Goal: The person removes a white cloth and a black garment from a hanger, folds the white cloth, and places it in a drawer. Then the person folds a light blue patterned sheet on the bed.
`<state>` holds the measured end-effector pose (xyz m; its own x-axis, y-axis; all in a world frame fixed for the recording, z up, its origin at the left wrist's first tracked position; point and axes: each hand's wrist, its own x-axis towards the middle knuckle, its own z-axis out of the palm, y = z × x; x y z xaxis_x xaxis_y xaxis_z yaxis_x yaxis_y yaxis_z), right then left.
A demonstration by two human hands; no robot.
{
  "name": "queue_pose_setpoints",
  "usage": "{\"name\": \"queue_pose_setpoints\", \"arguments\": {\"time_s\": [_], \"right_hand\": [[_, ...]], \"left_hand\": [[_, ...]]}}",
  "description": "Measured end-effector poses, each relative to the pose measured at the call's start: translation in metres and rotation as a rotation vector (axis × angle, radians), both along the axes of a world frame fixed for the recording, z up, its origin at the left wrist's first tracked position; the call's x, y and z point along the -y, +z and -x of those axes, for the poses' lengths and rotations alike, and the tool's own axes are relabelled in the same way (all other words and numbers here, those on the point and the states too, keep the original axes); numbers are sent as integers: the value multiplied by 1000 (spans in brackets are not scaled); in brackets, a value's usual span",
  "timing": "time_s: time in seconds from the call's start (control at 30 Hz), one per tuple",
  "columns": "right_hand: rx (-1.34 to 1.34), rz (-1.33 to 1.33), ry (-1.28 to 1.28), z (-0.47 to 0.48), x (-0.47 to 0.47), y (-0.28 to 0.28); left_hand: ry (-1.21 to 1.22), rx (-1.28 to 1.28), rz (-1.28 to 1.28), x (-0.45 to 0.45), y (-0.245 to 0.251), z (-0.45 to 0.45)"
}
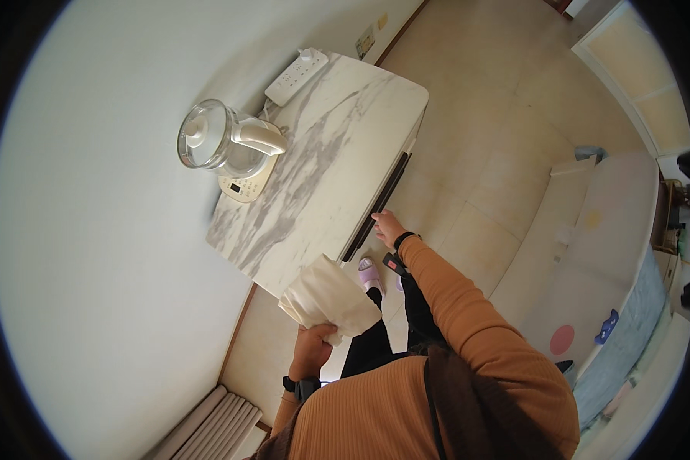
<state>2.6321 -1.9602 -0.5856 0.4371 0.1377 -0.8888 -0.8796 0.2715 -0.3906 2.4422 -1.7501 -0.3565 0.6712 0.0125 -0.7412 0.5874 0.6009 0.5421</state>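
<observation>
My left hand (312, 349) grips a folded cream cloth (330, 299) by its lower edge. The cloth overlaps the near corner of a cabinet with a white, grey-veined marble-look top (322, 167). Along the cabinet's front edge runs a long dark strip, perhaps a drawer pull (378, 207). My right hand (388, 228) is at this strip with its fingers partly curled. Whether the fingertips hook it or only rest against it cannot be made out.
On the top, against the wall, stand a glass electric kettle (244, 146) on its cream base and a white power strip (296, 77). A pale padded play mat or bed (586, 253) lies right. Folded curtain (213, 425) hangs lower left. Slippered feet (370, 273) are below.
</observation>
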Motion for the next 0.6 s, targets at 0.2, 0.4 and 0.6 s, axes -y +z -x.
{"name": "queue_pose_setpoints", "arguments": {"time_s": [0.2,0.4,0.6], "right_hand": [[-62,-33,-87,-20,-5,-36],[-40,-60,-155,-19,-4,-72],[19,-51,-189,8,4,-89]], "left_hand": [[-512,238,-538,-8,-26,-8],[-876,563,-980,-16,-31,-19],[-1023,449,-1002,-14,-32,-21]]}}
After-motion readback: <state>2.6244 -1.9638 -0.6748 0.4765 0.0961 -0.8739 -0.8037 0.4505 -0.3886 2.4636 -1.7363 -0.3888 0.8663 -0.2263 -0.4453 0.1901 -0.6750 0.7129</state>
